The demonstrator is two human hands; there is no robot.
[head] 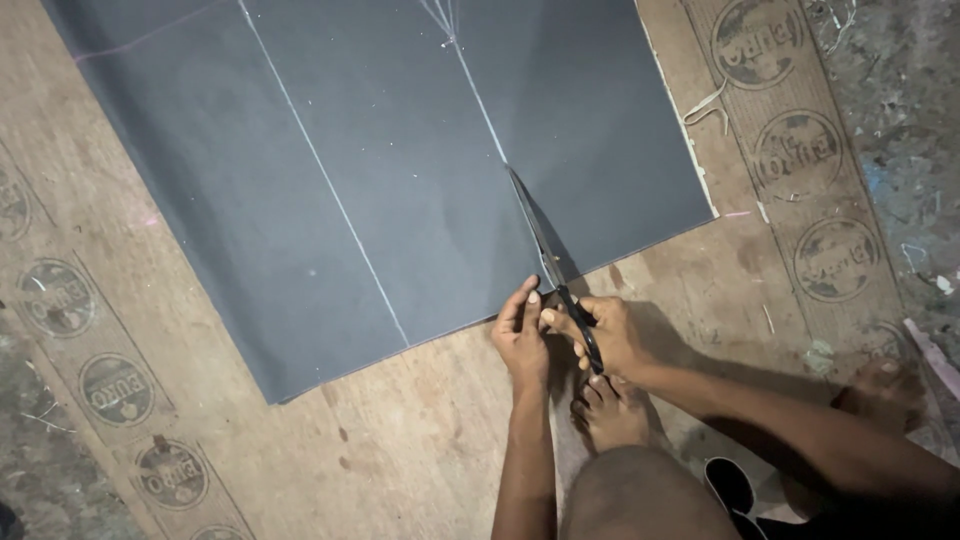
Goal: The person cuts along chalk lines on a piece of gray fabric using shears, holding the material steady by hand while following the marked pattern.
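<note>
— Scissors (560,275) in the right hand (605,335), fingers curled tight through the handles, blades lying along the chalk line (478,95) on that dark grey cloth (380,170).

— And the left hand (520,335)?

— Just beside it, fingers together, tips pressing the cloth's near edge down on the plywood floor (400,440). The blades sit in a slit running up from that edge.

— Whose foot (612,410)?

— The same person's, bare, right below both hands.

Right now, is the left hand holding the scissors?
No. The right hand grips the scissors, while the left hand only presses on the edge of the dark grey fabric beside the blades.
</note>
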